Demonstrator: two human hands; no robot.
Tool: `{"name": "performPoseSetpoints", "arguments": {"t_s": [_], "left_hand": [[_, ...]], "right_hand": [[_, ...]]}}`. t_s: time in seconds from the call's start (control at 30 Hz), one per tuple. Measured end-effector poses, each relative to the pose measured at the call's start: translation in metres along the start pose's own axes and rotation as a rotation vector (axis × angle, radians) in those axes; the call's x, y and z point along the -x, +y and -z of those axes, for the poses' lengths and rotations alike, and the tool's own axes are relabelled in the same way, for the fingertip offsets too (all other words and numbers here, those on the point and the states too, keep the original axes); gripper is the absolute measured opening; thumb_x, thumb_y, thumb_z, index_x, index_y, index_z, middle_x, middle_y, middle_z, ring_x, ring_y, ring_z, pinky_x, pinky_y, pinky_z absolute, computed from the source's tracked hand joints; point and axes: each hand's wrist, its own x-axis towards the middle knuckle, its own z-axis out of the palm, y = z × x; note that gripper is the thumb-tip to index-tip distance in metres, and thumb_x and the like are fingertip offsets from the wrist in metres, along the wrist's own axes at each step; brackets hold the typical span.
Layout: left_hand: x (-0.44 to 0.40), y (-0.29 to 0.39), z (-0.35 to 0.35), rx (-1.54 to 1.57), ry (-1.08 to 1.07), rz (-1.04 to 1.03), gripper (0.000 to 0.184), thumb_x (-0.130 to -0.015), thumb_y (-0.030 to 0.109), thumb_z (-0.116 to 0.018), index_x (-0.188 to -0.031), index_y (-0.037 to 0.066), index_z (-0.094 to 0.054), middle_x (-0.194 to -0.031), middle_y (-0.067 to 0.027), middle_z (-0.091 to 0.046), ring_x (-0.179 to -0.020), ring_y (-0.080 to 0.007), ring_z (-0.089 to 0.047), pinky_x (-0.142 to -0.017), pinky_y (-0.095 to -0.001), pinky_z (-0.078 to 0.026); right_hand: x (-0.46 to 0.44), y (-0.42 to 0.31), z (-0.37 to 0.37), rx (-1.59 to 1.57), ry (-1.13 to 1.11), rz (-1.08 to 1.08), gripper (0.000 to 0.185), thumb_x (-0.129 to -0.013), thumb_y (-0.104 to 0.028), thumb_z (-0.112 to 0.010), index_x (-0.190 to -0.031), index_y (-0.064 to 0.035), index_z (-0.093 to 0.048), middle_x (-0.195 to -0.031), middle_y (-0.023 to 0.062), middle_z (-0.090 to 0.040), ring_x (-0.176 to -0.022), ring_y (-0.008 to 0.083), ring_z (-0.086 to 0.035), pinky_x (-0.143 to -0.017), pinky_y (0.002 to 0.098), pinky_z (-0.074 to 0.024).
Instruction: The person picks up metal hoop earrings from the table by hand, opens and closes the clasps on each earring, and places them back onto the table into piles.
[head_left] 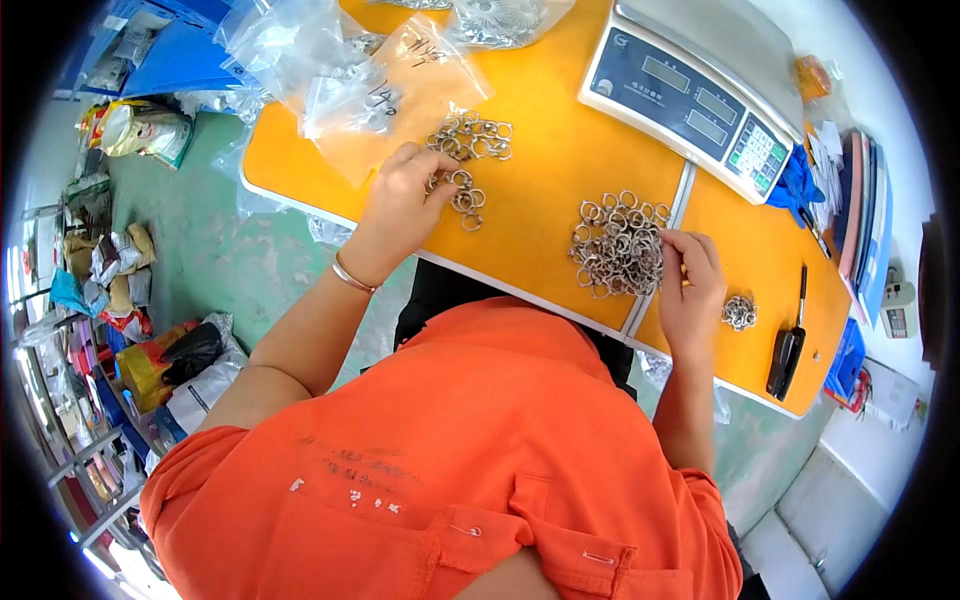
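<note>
My left hand [405,195] bends over a loose group of small metal rings [467,190] by the table's front edge, thumb and forefinger pinched at a ring. More rings lie spread just beyond its fingertips, beside the plastic bags. On the right, a dense heap of metal rings [617,245] sits near the table seam. My right hand [692,285] is at the heap's right edge, its thumb and forefinger closed on a ring there; the fingertips are partly hidden. A smaller cluster of rings [739,313] lies to the right of that hand.
A digital counting scale [690,95] stands at the back right. Clear plastic bags [385,95], one with handwriting, cover the back left. A black-handled tool [787,355] rests at the right, near folders [868,215] and a blue glove [797,185]. Packed shelves [85,400] stand left.
</note>
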Motion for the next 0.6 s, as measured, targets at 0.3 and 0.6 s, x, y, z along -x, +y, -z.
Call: {"name": "performPoseSetpoints", "arguments": {"t_s": [0.3, 0.6], "left_hand": [[0.012, 0.007, -0.034, -0.092, -0.041, -0.13, 0.028, -0.068, 0.004, -0.07, -0.095, 0.004, -0.061, -0.083, -0.0104, -0.054, -0.066, -0.0231, -0.057, -0.06, -0.0301, -0.047], [0.007, 0.001, -0.031, 0.066, 0.005, -0.069, 0.015, -0.071, 0.0, -0.067, -0.085, 0.0, -0.062, -0.076, -0.0107, -0.054, -0.064, -0.0227, -0.056, -0.058, -0.0295, -0.046]], "right_hand": [[-0.001, -0.01, -0.011, 0.154, -0.005, 0.047, 0.015, -0.079, 0.003, -0.057, -0.092, -0.0007, -0.062, -0.085, 0.0142, -0.057, -0.076, 0.0299, -0.057, -0.067, 0.0364, -0.047], [-0.008, -0.041, -0.105, 0.085, -0.208, 0.232, 0.012, -0.075, -0.013, -0.065, -0.072, -0.0034, -0.058, -0.075, 0.0117, -0.055, -0.067, 0.0295, -0.058, -0.058, 0.0379, -0.0483]]}}
